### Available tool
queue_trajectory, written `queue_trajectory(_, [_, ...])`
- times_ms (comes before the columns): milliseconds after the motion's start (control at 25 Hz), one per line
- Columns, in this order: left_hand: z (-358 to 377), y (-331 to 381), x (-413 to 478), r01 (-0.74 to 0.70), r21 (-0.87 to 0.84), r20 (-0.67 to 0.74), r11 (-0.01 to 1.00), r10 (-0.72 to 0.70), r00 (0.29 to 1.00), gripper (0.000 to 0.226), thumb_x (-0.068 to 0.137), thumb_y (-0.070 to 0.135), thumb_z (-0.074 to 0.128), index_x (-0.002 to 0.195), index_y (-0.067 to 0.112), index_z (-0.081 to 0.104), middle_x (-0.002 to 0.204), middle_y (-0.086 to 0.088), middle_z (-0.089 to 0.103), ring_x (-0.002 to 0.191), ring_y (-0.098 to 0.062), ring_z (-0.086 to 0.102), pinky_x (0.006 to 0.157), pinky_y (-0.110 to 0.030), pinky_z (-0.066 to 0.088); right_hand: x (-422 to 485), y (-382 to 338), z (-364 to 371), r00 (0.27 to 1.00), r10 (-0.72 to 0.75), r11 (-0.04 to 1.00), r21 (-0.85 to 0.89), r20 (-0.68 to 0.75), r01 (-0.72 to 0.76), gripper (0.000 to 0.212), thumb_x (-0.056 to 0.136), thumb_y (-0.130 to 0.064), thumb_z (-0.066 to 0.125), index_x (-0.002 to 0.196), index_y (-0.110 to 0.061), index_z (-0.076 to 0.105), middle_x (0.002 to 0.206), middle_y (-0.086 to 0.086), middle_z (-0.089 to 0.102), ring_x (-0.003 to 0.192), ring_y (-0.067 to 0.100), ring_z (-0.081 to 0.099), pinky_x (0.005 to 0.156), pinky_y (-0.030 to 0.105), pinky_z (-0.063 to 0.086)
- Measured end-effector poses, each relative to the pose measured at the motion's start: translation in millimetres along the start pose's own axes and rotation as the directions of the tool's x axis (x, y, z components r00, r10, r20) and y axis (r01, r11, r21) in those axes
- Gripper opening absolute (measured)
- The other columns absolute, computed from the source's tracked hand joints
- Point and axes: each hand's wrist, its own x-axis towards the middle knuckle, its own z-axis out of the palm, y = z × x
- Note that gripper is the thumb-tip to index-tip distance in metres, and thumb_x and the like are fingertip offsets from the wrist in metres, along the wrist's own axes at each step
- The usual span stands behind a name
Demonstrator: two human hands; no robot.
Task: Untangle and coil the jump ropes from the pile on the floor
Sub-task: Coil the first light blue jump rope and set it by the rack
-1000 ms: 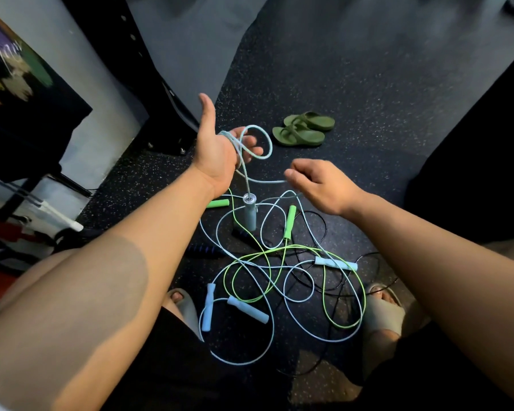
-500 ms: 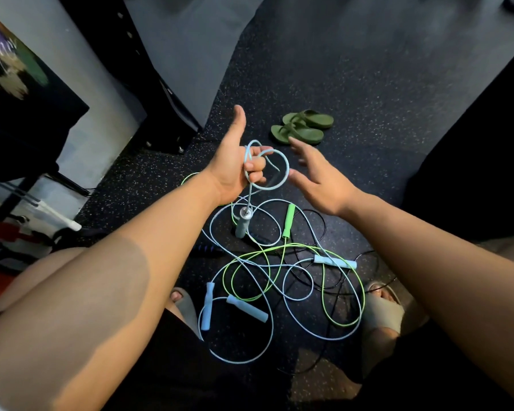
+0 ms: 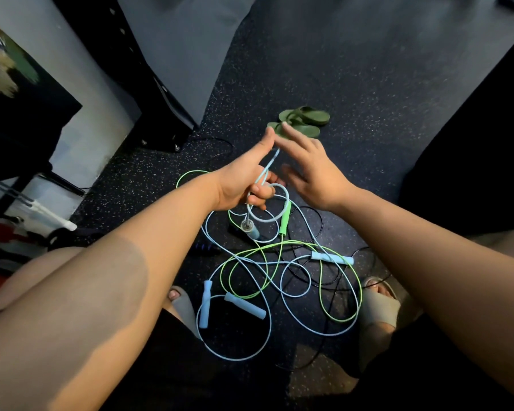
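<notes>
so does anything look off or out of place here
Only the tangle: light blue ropes, a green rope and a black rope lie looped across each other on the floor. A pair of green sandals sits farther out, apart from the pile.

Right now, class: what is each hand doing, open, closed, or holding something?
Left hand: closed round the light blue rope, thumb pointing up.
Right hand: open, fingers straight; whether it touches the rope cannot be told.
</notes>
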Motion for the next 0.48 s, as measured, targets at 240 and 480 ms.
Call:
queue_trajectory(240, [0.8,-5.2,2.0,0.006,0.08,0.065,0.997,-0.011,0.998,0.082,0.089,0.081,0.0,0.083,0.015,0.048,0.053,0.004,0.04,0.049,-0.013,0.034,0.053,-0.024,0.033,-1.2,-4.2,-3.8,0.997,-0.008,0.996,-0.09,0.083,0.015,0.037,0.092,-0.05,0.039,0.108,-0.028,0.064,0.102,-0.005,0.07,0.096,0.024,0.061,0.085,0.048,0.049])
queue_trajectory(480, [-7.0,-7.1,7.7,0.022,0.1,-0.105,0.995,-0.012,0.994,0.098,0.087,0.085,0.003,0.11,0.003,0.053,0.058,0.002,0.042,0.054,-0.014,0.037,0.066,-0.03,0.037,0.6,-0.5,-12.0,0.94,0.341,0.938,-0.049,-0.034,-0.342,0.022,0.095,-0.037,0.041,0.094,-0.018,0.052,0.09,0.01,0.068,0.083,0.035,0.062,0.075,0.048,0.052])
